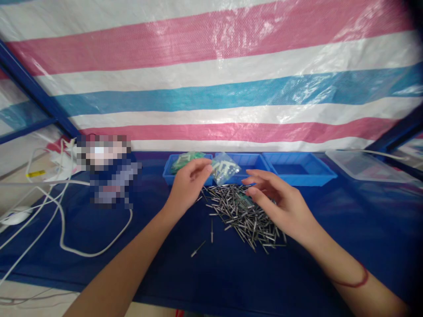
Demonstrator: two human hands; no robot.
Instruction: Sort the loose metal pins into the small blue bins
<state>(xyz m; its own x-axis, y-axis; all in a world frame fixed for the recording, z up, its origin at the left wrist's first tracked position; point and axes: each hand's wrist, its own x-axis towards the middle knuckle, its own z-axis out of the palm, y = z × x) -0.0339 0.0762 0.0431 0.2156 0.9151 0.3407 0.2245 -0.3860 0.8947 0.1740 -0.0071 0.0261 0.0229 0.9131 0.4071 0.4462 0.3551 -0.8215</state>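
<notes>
Between the thumb and fingers of my left hand (189, 182) is the edge of a small clear plastic bag (226, 169). Pale pieces show inside the bag, too small to name. It hangs in front of the middle blue bin (253, 163). My right hand (280, 203) hovers over the right side of a heap of blind rivets (236, 215), its fingers curved and apart with nothing in them. A greenish clear packet (244, 201) appears to lie on the heap, partly hidden by that hand. Two loose rivets (212, 231) lie in front.
Packets (185, 159) fill the left blue bin (168, 177). A third blue bin (319, 179) stands to the right, beside a translucent lid (366, 167). White cables (89, 254) loop across the left of the blue table (198, 281). A striped sheet (211, 97) hangs behind.
</notes>
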